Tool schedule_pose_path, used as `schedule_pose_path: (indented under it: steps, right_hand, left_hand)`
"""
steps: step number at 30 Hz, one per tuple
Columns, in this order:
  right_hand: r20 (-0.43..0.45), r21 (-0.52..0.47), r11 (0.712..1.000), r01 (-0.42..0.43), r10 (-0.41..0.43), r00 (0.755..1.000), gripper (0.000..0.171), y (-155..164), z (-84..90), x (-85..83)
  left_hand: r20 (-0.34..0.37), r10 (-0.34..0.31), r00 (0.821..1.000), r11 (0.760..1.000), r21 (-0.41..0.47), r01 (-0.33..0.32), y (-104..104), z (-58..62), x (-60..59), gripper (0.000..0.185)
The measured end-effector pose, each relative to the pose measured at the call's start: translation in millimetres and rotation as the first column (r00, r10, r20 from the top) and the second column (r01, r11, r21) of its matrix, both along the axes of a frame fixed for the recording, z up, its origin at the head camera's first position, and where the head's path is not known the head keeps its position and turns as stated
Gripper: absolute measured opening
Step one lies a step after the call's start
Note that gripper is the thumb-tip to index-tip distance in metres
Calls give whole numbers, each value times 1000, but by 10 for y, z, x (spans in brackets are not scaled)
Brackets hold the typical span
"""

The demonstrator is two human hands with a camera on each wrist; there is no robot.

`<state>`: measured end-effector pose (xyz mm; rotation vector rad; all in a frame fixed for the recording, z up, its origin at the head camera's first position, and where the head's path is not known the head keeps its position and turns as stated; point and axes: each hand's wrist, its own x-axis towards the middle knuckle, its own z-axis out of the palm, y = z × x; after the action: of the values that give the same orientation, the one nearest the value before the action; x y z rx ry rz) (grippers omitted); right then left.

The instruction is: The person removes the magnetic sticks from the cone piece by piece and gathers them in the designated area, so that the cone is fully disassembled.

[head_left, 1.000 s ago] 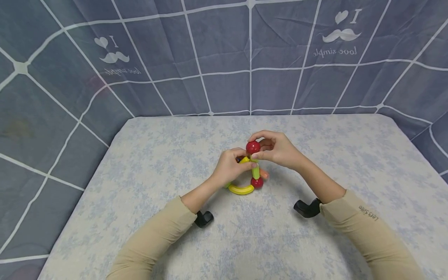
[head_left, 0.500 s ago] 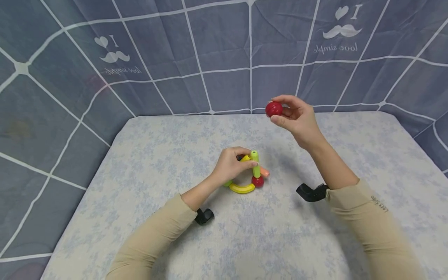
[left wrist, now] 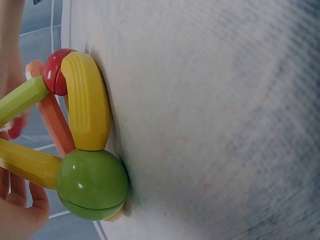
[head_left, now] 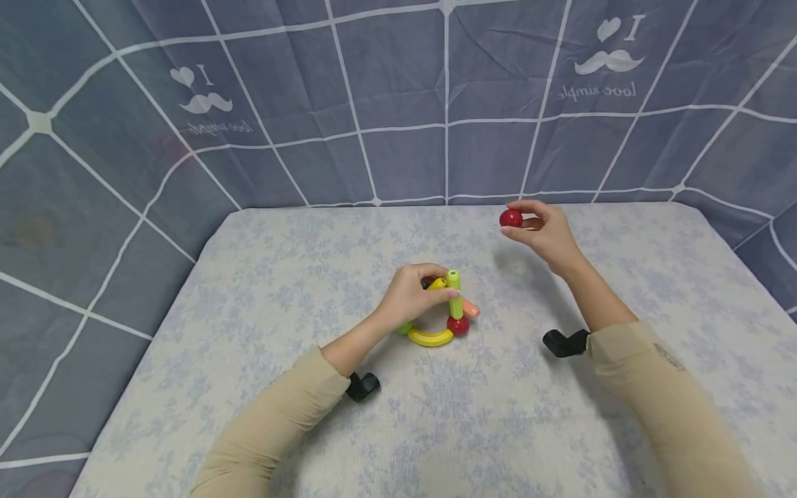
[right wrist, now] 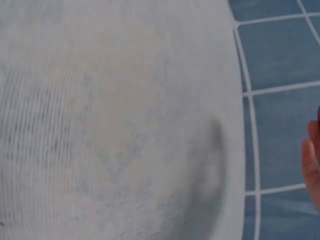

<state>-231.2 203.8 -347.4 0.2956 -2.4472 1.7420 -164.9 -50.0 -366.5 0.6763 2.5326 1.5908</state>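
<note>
Nearest, two beige sleeves (head_left: 268,422) are seen coming in over the flowery table (head_left: 311,263). A little toy of sticks and balls is stood on the table near the middle. It is gripped by the left hand (head_left: 407,297), whose fingers are curled round the green stick (head_left: 455,293), probably so that the toy is kept from tipping. At the bottom, a yellow curve (head_left: 428,337) is laid flat like a foot, and a small red ball (head_left: 459,324) is joined at its end. A green ball (left wrist: 91,184) is shown at the other end in the left wrist view. Farther back, the loose red ball (head_left: 510,218) is pinched by the right hand (head_left: 540,232) and held up, well apart from the toy. Behind all, a blue checked cloth (head_left: 398,104) is hung.
</note>
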Motion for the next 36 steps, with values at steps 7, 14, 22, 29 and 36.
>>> schedule_pose_path:
  steps: [7, 14, 22, 29, 36]
  right_hand:
    - [71, 241, 971, -3, -14, 997, 45, 94, -232, -215]
    - [113, 338, 941, -35, -4, 994, 43, 105, -413, -367]
    - [118, 394, 919, -31, -18, 993, 43, 71, -486, -447]
    - [129, 415, 909, -36, -20, 991, 45, 59, -461, -444]
    - [141, 407, 911, -62, 5, 990, 48, 80, -434, -423]
  left_hand:
    - [38, -16, 999, 1000, 9, 16, -19, 18, 1, 28]
    - [73, -41, 996, 999, 28, 39, -24, 12, 6, 27]
    - [72, -55, 996, 998, 47, 52, -47, 2, -28, 28]
    - [78, -69, 995, 996, 56, 65, -52, 29, -23, 27]
    - [90, -58, 994, 998, 2, 58, -55, 42, -15, 31]
